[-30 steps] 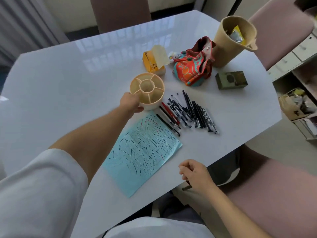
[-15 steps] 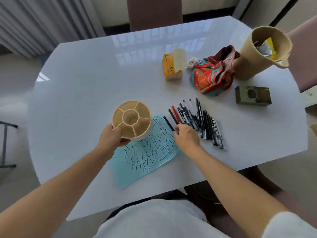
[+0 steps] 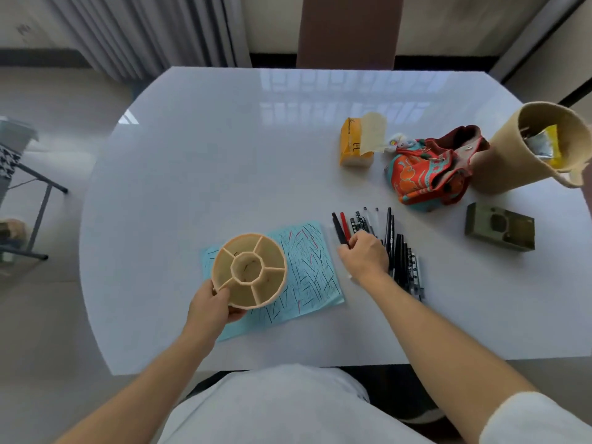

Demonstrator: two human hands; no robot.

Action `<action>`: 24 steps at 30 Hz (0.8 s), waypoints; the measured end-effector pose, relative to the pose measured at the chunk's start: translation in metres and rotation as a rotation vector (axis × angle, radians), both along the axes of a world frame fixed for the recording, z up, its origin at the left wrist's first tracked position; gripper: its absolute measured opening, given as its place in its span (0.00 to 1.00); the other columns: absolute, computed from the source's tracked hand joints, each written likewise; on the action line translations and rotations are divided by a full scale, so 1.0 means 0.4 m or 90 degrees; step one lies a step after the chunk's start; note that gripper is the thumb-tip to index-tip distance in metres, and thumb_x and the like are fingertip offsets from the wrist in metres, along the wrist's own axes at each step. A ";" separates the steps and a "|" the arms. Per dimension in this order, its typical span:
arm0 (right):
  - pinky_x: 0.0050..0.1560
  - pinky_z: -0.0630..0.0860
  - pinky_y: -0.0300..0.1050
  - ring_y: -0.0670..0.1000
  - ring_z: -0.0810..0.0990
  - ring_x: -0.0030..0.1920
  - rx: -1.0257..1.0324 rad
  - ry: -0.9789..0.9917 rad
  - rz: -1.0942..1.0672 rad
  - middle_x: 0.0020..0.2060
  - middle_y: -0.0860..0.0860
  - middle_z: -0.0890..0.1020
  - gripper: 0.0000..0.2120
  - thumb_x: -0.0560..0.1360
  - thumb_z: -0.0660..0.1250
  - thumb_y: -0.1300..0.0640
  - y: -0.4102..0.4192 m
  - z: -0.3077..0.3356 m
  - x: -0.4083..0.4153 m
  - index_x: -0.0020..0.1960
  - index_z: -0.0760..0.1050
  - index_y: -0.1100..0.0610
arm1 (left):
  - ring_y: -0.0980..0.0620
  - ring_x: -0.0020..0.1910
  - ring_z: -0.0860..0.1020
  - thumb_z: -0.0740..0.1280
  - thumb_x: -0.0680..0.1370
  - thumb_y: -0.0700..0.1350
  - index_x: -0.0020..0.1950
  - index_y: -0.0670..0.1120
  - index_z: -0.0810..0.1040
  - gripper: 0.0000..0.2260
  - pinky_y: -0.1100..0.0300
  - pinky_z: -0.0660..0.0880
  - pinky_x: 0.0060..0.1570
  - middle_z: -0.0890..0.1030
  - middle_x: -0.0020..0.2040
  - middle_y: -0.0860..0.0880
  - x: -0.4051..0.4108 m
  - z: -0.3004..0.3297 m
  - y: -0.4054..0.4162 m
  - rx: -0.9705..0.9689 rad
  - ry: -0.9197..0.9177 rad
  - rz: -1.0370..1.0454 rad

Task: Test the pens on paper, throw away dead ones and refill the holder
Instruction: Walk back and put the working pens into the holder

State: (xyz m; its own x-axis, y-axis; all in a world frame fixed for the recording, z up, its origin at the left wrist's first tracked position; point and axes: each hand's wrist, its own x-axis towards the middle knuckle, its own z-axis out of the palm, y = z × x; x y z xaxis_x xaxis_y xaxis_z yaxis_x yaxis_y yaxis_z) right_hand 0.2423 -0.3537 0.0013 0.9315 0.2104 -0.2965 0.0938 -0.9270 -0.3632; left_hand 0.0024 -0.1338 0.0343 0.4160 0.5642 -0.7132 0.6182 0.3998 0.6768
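Over the blue paper (image 3: pixel 315 267), the left hand (image 3: pixel 213 307) grips the holder (image 3: pixel 250 270) by its near edge, while the right hand (image 3: pixel 365 256) pinches a pen from the pens (image 3: pixel 395 248) just right.

A glossy white table (image 3: pixel 198 174) carries blue scribbled paper (image 3: pixel 317 270), loose pens (image 3: pixel 397 248) — tissue pack (image 3: pixel 352 149), pouch (image 3: pixel 426 174), basket (image 3: pixel 512 155), box (image 3: pixel 499 232).

The person wears a plain white short-sleeved shirt (image 3: pixel 282 408); 1 white sleeve (image 3: pixel 538 421) shows at 5 o'clock. Both forearms are bare, with 2 ungloved hands.
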 end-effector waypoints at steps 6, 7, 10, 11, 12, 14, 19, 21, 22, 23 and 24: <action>0.37 0.72 0.44 0.54 0.80 0.42 -0.113 -0.022 0.143 0.44 0.51 0.81 0.09 0.78 0.66 0.51 0.021 -0.012 0.032 0.50 0.78 0.56 | 0.42 0.50 0.84 0.61 0.80 0.41 0.58 0.49 0.77 0.09 0.52 0.83 0.39 0.82 0.55 0.44 -0.011 -0.022 -0.020 -0.006 0.007 0.016; 0.36 0.72 0.44 0.53 0.80 0.41 -0.131 -0.020 0.154 0.43 0.52 0.81 0.09 0.79 0.66 0.50 0.025 -0.015 0.032 0.49 0.78 0.56 | 0.42 0.50 0.84 0.61 0.80 0.40 0.57 0.49 0.77 0.09 0.52 0.83 0.39 0.82 0.55 0.44 -0.013 -0.025 -0.022 -0.003 0.006 0.018; 0.30 0.67 0.41 0.51 0.78 0.36 -0.159 -0.018 0.154 0.41 0.52 0.80 0.09 0.79 0.66 0.51 0.039 -0.017 0.028 0.44 0.75 0.56 | 0.42 0.51 0.83 0.61 0.80 0.39 0.57 0.50 0.77 0.10 0.52 0.83 0.39 0.81 0.55 0.44 -0.019 -0.027 -0.023 0.001 0.005 0.025; 0.29 0.65 0.41 0.50 0.76 0.35 -0.166 -0.015 0.152 0.40 0.52 0.80 0.09 0.78 0.66 0.52 0.043 -0.016 0.028 0.43 0.73 0.56 | 0.42 0.50 0.83 0.60 0.80 0.39 0.57 0.49 0.77 0.10 0.52 0.83 0.39 0.81 0.55 0.44 -0.020 -0.027 -0.024 -0.001 0.006 0.025; 0.29 0.64 0.40 0.50 0.76 0.35 -0.173 -0.009 0.151 0.40 0.52 0.79 0.09 0.78 0.66 0.52 0.047 -0.014 0.030 0.42 0.73 0.56 | 0.42 0.50 0.84 0.60 0.79 0.39 0.58 0.49 0.77 0.11 0.53 0.83 0.38 0.81 0.55 0.44 -0.021 -0.028 -0.025 -0.003 0.006 0.026; 0.29 0.65 0.40 0.52 0.78 0.36 -0.173 0.008 0.141 0.38 0.51 0.79 0.09 0.76 0.67 0.52 0.052 -0.010 0.036 0.42 0.74 0.57 | 0.42 0.48 0.84 0.61 0.79 0.38 0.59 0.49 0.76 0.12 0.54 0.83 0.38 0.81 0.55 0.44 -0.022 -0.028 -0.026 -0.006 0.007 0.029; 0.30 0.69 0.42 0.48 0.76 0.33 0.025 0.068 0.062 0.35 0.51 0.80 0.09 0.73 0.69 0.52 0.044 0.007 0.014 0.39 0.75 0.55 | 0.46 0.42 0.86 0.62 0.79 0.38 0.63 0.50 0.74 0.14 0.55 0.83 0.38 0.82 0.54 0.45 -0.027 -0.023 -0.023 -0.020 0.012 0.028; 0.31 0.76 0.46 0.51 0.79 0.35 0.159 0.124 0.028 0.37 0.53 0.81 0.07 0.72 0.69 0.53 0.044 0.023 -0.014 0.41 0.75 0.56 | 0.46 0.41 0.86 0.63 0.79 0.38 0.64 0.50 0.73 0.15 0.55 0.83 0.39 0.82 0.54 0.46 -0.030 -0.019 -0.024 -0.021 0.011 0.027; 0.32 0.80 0.49 0.53 0.82 0.35 0.233 0.162 0.009 0.38 0.55 0.82 0.06 0.73 0.69 0.55 0.047 0.034 -0.032 0.43 0.76 0.57 | 0.47 0.41 0.86 0.63 0.79 0.38 0.64 0.50 0.72 0.15 0.55 0.83 0.39 0.82 0.54 0.46 -0.031 -0.017 -0.025 -0.021 0.013 0.023; 0.33 0.83 0.49 0.54 0.85 0.35 0.309 0.201 -0.007 0.39 0.56 0.84 0.05 0.73 0.69 0.57 0.052 0.045 -0.050 0.45 0.77 0.58 | 0.47 0.41 0.86 0.64 0.78 0.38 0.65 0.50 0.72 0.16 0.54 0.83 0.39 0.82 0.53 0.46 -0.032 -0.015 -0.027 -0.020 0.017 0.018; 0.33 0.84 0.48 0.54 0.86 0.35 0.380 0.233 -0.019 0.39 0.58 0.85 0.05 0.74 0.69 0.58 0.059 0.057 -0.069 0.47 0.77 0.59 | 0.47 0.41 0.86 0.65 0.78 0.39 0.65 0.50 0.71 0.16 0.54 0.84 0.40 0.82 0.53 0.46 -0.032 -0.014 -0.028 -0.020 0.021 0.013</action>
